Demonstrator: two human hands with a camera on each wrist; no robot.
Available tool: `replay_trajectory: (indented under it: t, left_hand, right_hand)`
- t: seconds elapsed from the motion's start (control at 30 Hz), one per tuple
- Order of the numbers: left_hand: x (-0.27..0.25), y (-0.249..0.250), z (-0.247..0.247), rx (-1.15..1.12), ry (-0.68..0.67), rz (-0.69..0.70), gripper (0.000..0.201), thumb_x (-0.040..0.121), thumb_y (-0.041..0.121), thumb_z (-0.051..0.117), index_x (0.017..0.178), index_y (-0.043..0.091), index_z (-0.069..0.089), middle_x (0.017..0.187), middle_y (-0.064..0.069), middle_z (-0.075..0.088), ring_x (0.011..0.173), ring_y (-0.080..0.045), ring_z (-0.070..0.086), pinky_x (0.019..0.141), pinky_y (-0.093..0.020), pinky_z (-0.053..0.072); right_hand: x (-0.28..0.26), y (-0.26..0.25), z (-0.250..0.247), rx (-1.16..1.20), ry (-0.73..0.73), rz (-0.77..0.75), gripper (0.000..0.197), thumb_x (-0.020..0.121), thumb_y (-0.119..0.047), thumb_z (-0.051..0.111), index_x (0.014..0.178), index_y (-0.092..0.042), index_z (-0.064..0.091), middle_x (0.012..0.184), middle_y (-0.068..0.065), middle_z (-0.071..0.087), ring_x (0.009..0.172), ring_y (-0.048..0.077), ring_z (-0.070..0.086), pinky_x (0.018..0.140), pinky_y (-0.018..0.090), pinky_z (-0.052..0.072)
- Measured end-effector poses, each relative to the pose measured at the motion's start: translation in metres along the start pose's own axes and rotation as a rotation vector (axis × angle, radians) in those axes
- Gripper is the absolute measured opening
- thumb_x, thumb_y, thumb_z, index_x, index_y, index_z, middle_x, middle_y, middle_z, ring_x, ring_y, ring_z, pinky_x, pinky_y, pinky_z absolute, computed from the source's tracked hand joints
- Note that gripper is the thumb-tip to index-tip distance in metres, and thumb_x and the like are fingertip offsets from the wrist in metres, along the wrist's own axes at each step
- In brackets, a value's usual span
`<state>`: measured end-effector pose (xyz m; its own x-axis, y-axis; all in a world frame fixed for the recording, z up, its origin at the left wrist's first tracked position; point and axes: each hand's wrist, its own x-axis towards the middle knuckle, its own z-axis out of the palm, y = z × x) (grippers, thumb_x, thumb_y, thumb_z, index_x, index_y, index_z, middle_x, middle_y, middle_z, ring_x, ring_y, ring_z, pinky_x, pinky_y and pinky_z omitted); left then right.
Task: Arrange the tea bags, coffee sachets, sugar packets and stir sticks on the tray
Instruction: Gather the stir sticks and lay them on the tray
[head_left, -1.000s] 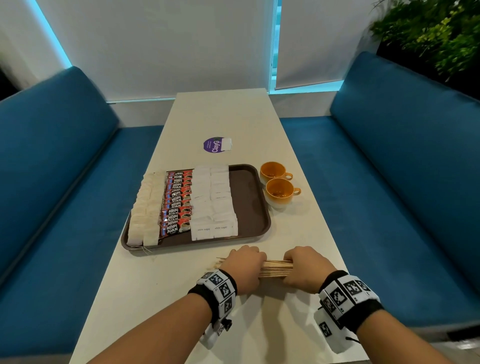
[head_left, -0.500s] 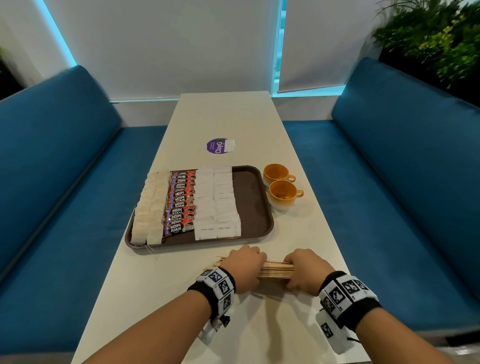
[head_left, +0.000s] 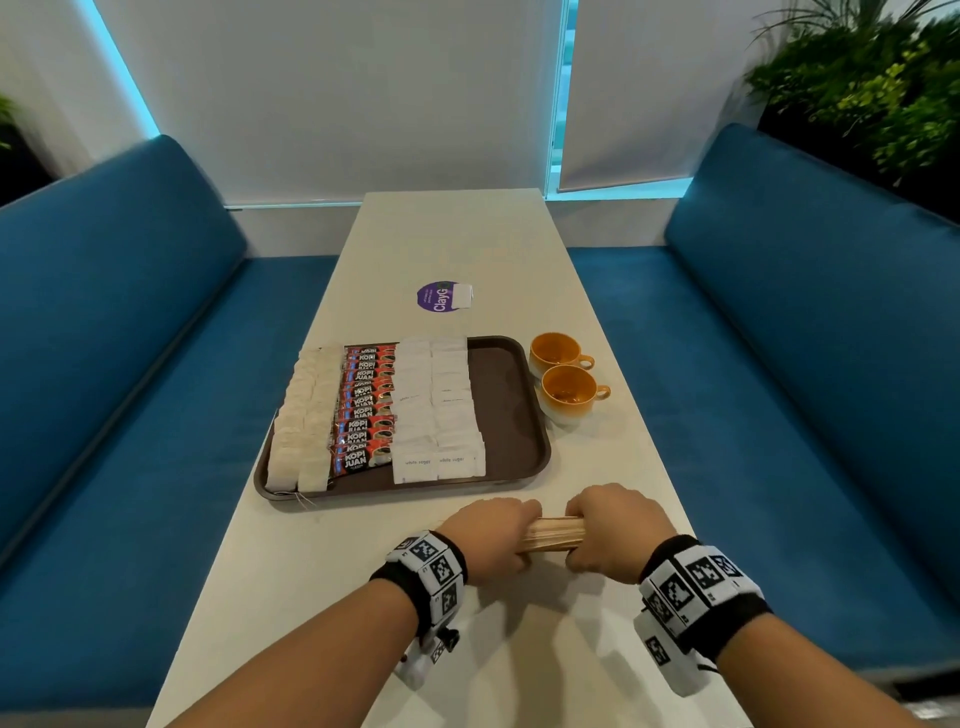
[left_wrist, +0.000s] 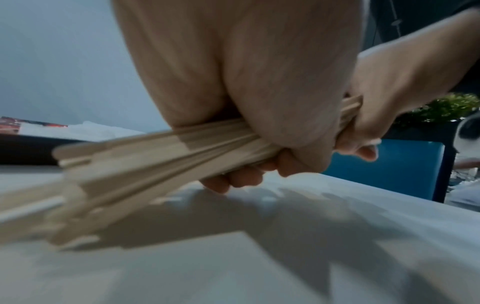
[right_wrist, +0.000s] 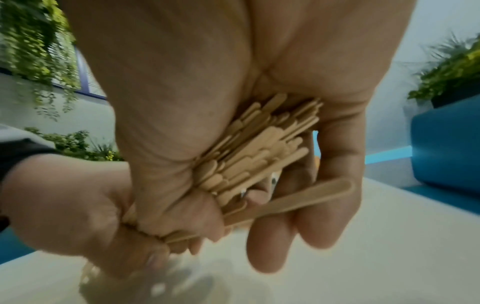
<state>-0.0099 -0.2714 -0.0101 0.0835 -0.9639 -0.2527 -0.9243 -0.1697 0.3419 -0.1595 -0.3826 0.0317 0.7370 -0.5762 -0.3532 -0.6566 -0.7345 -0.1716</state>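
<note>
Both hands, left hand (head_left: 491, 538) and right hand (head_left: 613, 530), grip the stir sticks (head_left: 550, 535) in one bundle above the table (head_left: 322, 597). Last step, I'd say: next, lay them in the tray (head_left: 511, 415)'s bare right strip.

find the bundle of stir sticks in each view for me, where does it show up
Head: stir sticks low centre, a short stretch showing between the left hand and right hand.
Left wrist: they fan out blurred toward lower left from under the grip.
Right wrist: rounded ends at centre, inside the palm.
Shared landmark: the white table under both hands.
</note>
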Motion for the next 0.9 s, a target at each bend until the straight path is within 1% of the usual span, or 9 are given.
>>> replay_trajectory:
  t: [0.1,0.2,0.3,0.37,0.5,0.6,0.73,0.8,0.9]
  left_hand:
    - [-0.002,0.0,-0.008,-0.13,0.055,0.03,0.024,0.086,0.024,0.067,0.106,0.022,0.053,0.1,-0.003,0.066,0.089,-0.025,0.062,0.079,-0.039,0.052]
    - [-0.008,-0.004,-0.016,-0.402,0.141,0.046,0.022,0.088,0.034,0.075,0.099,0.026,0.058,0.091,0.003,0.068,0.082,-0.016,0.062,0.074,-0.032,0.05]
    - [-0.012,-0.003,-0.023,-0.68,0.268,0.032,0.017,0.087,0.035,0.079,0.092,0.041,0.064,0.08,0.017,0.068,0.072,-0.005,0.061,0.069,-0.025,0.051]
    - [-0.014,0.002,-0.025,-0.835,0.297,0.006,0.021,0.088,0.028,0.079,0.078,0.039,0.065,0.067,0.017,0.063,0.062,-0.005,0.056,0.064,-0.025,0.05]
    - [-0.023,0.007,-0.02,-0.918,0.27,0.01,0.028,0.086,0.032,0.078,0.08,0.009,0.062,0.071,-0.008,0.062,0.067,-0.017,0.057,0.067,-0.038,0.052]
    - [-0.03,0.004,-0.017,-0.982,0.325,0.007,0.029,0.076,0.034,0.077,0.08,0.008,0.065,0.08,-0.02,0.066,0.074,-0.024,0.06,0.071,-0.05,0.053]
    - [-0.037,-0.004,-0.014,-0.985,0.348,0.0,0.034,0.077,0.016,0.084,0.107,0.012,0.069,0.102,-0.011,0.074,0.101,-0.026,0.07,0.089,-0.049,0.058]
    - [-0.036,-0.009,-0.01,-0.912,0.345,-0.003,0.04,0.075,0.019,0.087,0.11,0.021,0.068,0.105,0.001,0.074,0.105,-0.014,0.069,0.09,-0.041,0.058]
    - [-0.035,-0.008,-0.004,-0.71,0.428,0.026,0.057,0.075,0.019,0.087,0.114,0.043,0.053,0.112,0.027,0.058,0.111,0.016,0.054,0.091,-0.009,0.046]
  right_hand:
    - [-0.008,-0.007,-0.025,0.012,0.066,-0.043,0.029,0.071,-0.04,0.078,0.098,-0.037,0.069,0.089,-0.012,0.065,0.079,0.009,0.061,0.07,0.027,0.051]
    - [-0.024,-0.008,-0.067,0.086,0.159,-0.061,0.037,0.071,-0.057,0.084,0.101,-0.043,0.066,0.09,-0.017,0.066,0.082,0.005,0.061,0.071,0.025,0.05]
    - [-0.039,-0.009,-0.096,0.443,0.331,-0.216,0.039,0.073,-0.059,0.081,0.104,-0.041,0.068,0.096,-0.019,0.068,0.087,0.002,0.063,0.077,0.026,0.056]
    - [-0.042,-0.021,-0.098,0.634,0.402,-0.346,0.035,0.082,-0.056,0.074,0.112,-0.041,0.067,0.106,-0.021,0.066,0.099,0.0,0.063,0.083,0.022,0.054]
    - [-0.038,-0.055,-0.086,0.737,0.372,-0.454,0.038,0.093,-0.054,0.062,0.129,-0.043,0.057,0.117,-0.026,0.061,0.112,-0.009,0.055,0.086,0.011,0.047]
    - [-0.027,-0.073,-0.078,0.748,0.336,-0.518,0.028,0.1,-0.046,0.057,0.127,-0.04,0.061,0.117,-0.024,0.061,0.111,-0.005,0.057,0.091,0.017,0.05]
    - [-0.013,-0.091,-0.064,0.646,0.349,-0.57,0.027,0.104,-0.036,0.054,0.105,-0.022,0.076,0.098,-0.015,0.064,0.096,0.0,0.06,0.083,0.017,0.049]
    - [-0.005,-0.092,-0.054,0.597,0.368,-0.566,0.028,0.103,-0.034,0.056,0.098,-0.017,0.078,0.091,-0.011,0.065,0.089,0.004,0.061,0.079,0.022,0.049]
    - [-0.002,-0.091,-0.036,0.581,0.337,-0.536,0.031,0.104,-0.034,0.054,0.095,-0.015,0.078,0.096,-0.006,0.064,0.09,0.007,0.06,0.084,0.031,0.051]
